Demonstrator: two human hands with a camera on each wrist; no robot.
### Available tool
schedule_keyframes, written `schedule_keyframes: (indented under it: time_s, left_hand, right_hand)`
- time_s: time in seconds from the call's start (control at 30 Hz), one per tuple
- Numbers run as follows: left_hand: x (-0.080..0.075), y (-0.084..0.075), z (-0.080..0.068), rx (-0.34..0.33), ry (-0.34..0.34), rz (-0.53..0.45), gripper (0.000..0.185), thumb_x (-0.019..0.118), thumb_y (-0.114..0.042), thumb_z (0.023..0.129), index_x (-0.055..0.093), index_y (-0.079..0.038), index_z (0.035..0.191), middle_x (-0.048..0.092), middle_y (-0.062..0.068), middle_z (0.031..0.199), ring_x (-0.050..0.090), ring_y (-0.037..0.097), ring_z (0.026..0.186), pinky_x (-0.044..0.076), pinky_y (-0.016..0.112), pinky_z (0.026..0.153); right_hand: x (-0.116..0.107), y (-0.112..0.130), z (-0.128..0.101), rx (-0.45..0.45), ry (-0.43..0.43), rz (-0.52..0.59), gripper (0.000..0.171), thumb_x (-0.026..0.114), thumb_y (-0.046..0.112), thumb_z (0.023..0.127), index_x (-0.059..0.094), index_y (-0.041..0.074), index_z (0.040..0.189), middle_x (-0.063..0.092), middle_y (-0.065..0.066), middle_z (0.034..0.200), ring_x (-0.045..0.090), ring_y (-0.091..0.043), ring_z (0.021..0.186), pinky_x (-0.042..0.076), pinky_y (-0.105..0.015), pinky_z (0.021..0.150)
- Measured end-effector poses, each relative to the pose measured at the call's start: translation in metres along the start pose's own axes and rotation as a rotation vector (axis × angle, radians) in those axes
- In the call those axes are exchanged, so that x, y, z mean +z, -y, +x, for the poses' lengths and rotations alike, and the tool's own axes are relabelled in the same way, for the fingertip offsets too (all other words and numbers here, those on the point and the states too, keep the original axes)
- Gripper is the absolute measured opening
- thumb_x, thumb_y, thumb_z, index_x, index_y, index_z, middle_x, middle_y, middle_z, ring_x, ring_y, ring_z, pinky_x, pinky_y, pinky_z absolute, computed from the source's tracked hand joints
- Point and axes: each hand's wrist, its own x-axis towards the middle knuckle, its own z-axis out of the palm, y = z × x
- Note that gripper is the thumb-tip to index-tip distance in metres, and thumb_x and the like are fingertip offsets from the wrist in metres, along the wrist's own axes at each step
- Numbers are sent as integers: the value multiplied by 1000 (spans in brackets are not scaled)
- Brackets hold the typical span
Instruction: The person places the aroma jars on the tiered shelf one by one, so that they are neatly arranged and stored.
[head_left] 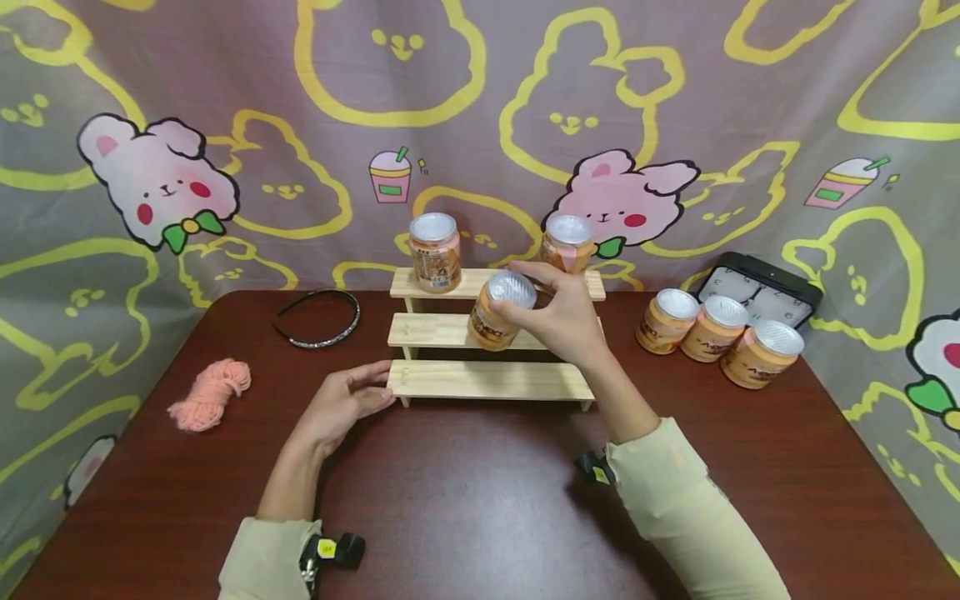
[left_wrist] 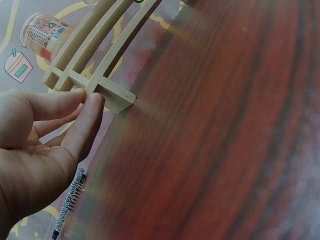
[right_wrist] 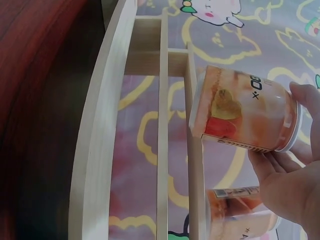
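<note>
**Right hand holds a jar over the step shelf, left hand steadies the bottom step**

Right hand [head_left: 566, 321]: fingers curled round an orange jar [head_left: 498, 311] with a silver foil lid, gripped near the lid end. Jar is tilted, sits at frame centre over the middle step of the wooden step shelf [head_left: 487, 381]. In the right wrist view the jar's [right_wrist: 245, 116] base is right at the edge of a step; can't tell if it touches. The fingertips [right_wrist: 305, 97] wrap the lid rim.

Left hand [head_left: 347, 402]: fingers fairly straight and held together, tips resting on the left end of the lowest step. Left wrist view confirms it: thumb and fingers [left_wrist: 87, 122] sit against the end block of the shelf [left_wrist: 112, 95], a light touch rather than a grip.

Already on the top step: one jar at left [head_left: 435, 251], one at right [head_left: 567, 243], both upright. Three more jars [head_left: 708, 333] lie in a row at right of frame on the bench [head_left: 480, 492], just in front of a black case [head_left: 761, 287].

Labels: the held jar shows a heart graphic and some dark print, not readable. The top-left jar shows a barcode and a recycling triangle in the left wrist view; text is too small to read. No brand legible.

Left of frame on the bench: a black headband [head_left: 321, 321] and a pink yarn bundle [head_left: 210, 393].
</note>
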Motion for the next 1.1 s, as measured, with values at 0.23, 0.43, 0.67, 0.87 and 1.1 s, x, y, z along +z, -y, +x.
schedule_keyframes:
  time_s: [0.23, 0.43, 0.67, 0.87, 1.1]
  left_hand:
    - [0, 1, -1, 16, 7, -2, 57, 59, 14, 94, 41, 13, 147, 49, 35, 137, 64, 8, 98, 56, 24, 93]
    - [1, 0, 0, 16, 13, 9, 56, 60, 12, 94, 41, 12, 148, 49, 35, 137, 64, 7, 98, 56, 22, 91]
    - [2, -1, -1, 10, 6, 16, 57, 61, 11, 94, 41, 13, 147, 50, 34, 136, 64, 7, 97, 57, 20, 88]
    - [2, 0, -1, 6, 6, 18, 57, 61, 11, 94, 41, 12, 148, 49, 34, 137, 64, 7, 97, 56, 20, 88]
    - [1, 1, -1, 9, -2, 17, 57, 61, 11, 94, 42, 12, 147, 50, 34, 137, 65, 8, 97, 57, 20, 88]
  right_hand:
    - [10, -1, 1, -45, -23, -46, 51, 89, 9, 76, 70, -4, 122, 70, -15, 118, 65, -24, 103, 59, -39, 84]
    - [18, -2, 3, -74, -30, -54, 51, 90, 9, 74, 72, -4, 120, 71, -15, 116, 66, -26, 102, 59, -40, 83]
    - [30, -2, 4, -70, -29, -46, 53, 90, 11, 74, 71, -5, 120, 71, -16, 118, 65, -25, 107, 58, -39, 86]
    - [40, -1, 7, -87, -34, -66, 54, 91, 12, 73, 71, -6, 119, 71, -18, 117, 66, -26, 105, 60, -40, 84]
    - [53, 1, 12, -76, -24, -43, 55, 91, 12, 73, 70, -6, 121, 71, -17, 116, 67, -25, 101, 61, -38, 81]
